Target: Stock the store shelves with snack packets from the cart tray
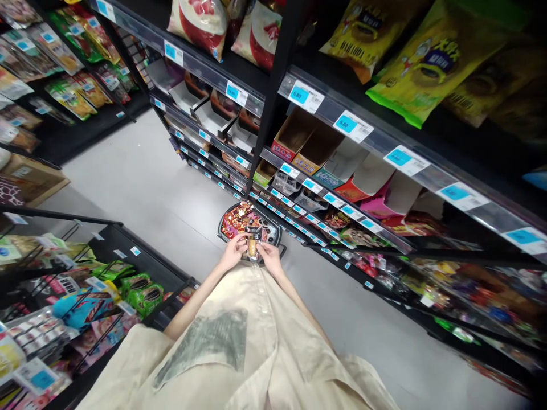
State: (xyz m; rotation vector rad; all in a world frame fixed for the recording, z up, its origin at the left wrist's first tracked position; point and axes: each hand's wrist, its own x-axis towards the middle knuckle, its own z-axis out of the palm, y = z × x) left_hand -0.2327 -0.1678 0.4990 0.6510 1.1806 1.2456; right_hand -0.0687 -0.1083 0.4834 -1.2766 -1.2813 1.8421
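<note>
Shop aisle, grey floor (141,182). Tall black shelving unit (273,85) runs along the right side, each shelf edged with blue-and-white price labels (305,97). Top shelf carries big yellow and green snack bags (431,62); the shelf below holds open cardboard display boxes (318,151), several looking part empty. Lower shelves are packed with small mixed packets, too small to read.

A low wire rack (85,273) stands at the left with green packets (141,287) and other wrapped goods. Cardboard carton (29,176) sits on the floor at far left.

A dark basket (273,228) rests on the floor just beside the foot of the shelving, filled with red and orange wrapped packets.

The person wears a cream garment (252,353), both forearms reaching forward over the basket.

Left hand (233,250) and right hand (270,255) are close together, fingers curled, both gripping one small snack packet (252,242) between them. The packet has a dark top and a tan lower part, held above the near edge of the basket. Print on it cannot be made out.
</note>
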